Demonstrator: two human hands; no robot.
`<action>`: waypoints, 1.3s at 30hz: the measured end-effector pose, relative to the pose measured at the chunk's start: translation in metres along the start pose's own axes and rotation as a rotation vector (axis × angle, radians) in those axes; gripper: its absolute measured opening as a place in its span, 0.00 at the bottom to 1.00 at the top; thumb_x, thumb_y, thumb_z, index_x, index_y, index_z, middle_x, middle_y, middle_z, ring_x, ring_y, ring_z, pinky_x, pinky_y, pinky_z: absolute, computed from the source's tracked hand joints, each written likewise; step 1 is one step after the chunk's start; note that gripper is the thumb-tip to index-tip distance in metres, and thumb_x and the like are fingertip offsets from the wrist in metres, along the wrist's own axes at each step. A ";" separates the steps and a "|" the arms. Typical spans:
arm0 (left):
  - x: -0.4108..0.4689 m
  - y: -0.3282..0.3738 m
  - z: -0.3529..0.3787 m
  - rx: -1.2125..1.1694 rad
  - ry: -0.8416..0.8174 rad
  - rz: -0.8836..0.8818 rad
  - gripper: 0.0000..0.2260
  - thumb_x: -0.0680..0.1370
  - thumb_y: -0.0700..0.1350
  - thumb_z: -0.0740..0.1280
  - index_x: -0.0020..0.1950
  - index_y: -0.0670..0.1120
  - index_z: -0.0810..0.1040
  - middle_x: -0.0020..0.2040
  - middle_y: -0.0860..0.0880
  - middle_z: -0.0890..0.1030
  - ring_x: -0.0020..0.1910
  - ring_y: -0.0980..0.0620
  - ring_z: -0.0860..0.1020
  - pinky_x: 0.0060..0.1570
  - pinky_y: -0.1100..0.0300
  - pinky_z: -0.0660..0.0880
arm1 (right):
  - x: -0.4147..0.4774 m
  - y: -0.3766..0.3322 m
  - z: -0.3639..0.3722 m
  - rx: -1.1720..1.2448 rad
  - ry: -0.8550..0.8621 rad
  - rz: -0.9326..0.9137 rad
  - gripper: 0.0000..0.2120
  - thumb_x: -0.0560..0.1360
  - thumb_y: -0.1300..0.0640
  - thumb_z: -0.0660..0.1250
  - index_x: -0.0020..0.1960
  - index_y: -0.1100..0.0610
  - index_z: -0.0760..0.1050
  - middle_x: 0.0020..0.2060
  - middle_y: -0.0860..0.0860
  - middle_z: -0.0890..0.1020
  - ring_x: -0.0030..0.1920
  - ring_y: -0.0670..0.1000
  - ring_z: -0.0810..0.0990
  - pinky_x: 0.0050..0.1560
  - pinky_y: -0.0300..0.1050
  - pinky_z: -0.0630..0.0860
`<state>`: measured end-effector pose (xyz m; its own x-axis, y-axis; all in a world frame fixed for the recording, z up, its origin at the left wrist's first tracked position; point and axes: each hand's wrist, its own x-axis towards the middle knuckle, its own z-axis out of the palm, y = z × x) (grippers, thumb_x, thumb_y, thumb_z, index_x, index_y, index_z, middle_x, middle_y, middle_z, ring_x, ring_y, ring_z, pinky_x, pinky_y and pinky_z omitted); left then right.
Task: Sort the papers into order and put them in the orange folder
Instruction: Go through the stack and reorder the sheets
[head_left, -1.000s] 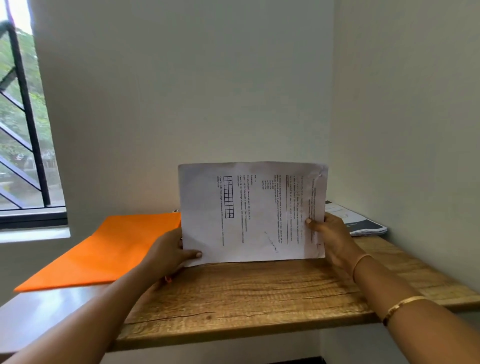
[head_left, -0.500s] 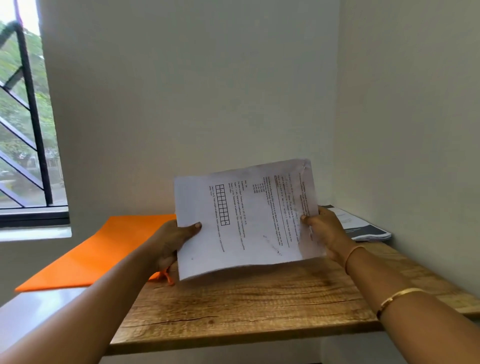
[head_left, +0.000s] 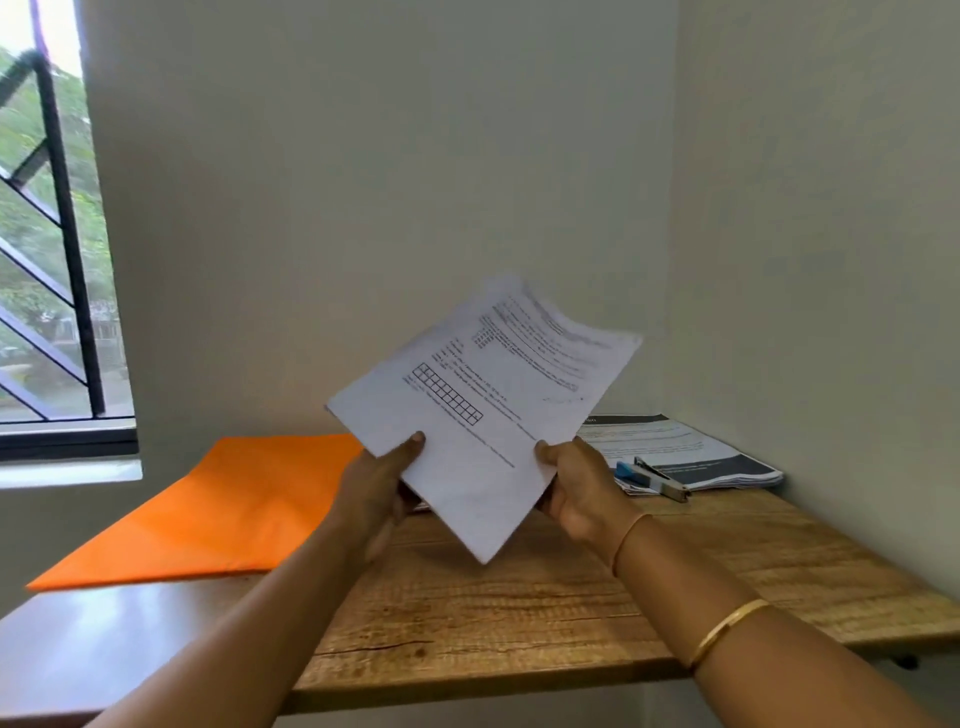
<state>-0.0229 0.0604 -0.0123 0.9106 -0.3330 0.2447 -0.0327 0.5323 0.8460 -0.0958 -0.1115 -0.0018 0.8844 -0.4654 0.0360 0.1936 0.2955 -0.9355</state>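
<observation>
Holds papers (head_left: 483, 415) tilted above wooden table (head_left: 519, 613), right of flat orange folder (head_left: 223, 514), pinched thumb-on-top with left hand (head_left: 382, 486) at one lower edge, right hand (head_left: 582, 488) at the other.

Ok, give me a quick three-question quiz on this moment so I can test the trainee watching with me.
1. True or false: the papers lie flat on the table.
2. Where is the orange folder? A) on the table, left of the held papers; B) on the window sill; C) propped upright in the corner.
3. What small tool lies on the printed stack at the table's right end?
Key: 1. False: the left hand and right hand hold them tilted above the table. 2. A. 3. A stapler.
</observation>
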 end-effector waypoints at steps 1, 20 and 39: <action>0.005 0.007 -0.007 -0.019 0.037 -0.006 0.14 0.76 0.36 0.66 0.61 0.41 0.73 0.55 0.44 0.81 0.50 0.47 0.80 0.38 0.56 0.81 | 0.003 -0.002 -0.006 -0.056 0.022 -0.036 0.10 0.80 0.67 0.56 0.52 0.56 0.73 0.51 0.55 0.79 0.50 0.57 0.77 0.57 0.57 0.75; -0.007 -0.016 -0.015 0.914 0.021 0.389 0.14 0.80 0.40 0.62 0.64 0.47 0.66 0.55 0.53 0.73 0.47 0.57 0.75 0.33 0.71 0.72 | -0.002 -0.010 -0.027 -0.370 0.095 -0.344 0.13 0.78 0.63 0.60 0.59 0.52 0.75 0.53 0.51 0.80 0.53 0.53 0.77 0.53 0.47 0.74; 0.020 0.044 -0.011 0.468 0.144 0.335 0.18 0.75 0.35 0.68 0.60 0.45 0.64 0.57 0.42 0.78 0.55 0.44 0.78 0.53 0.47 0.78 | 0.012 -0.051 -0.032 -0.977 0.212 -0.736 0.10 0.79 0.61 0.55 0.40 0.55 0.68 0.35 0.50 0.76 0.41 0.57 0.75 0.45 0.50 0.70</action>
<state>-0.0015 0.0855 0.0253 0.8648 -0.0796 0.4958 -0.4769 0.1794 0.8605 -0.1086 -0.1590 0.0353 0.5955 -0.4095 0.6911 0.1371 -0.7959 -0.5897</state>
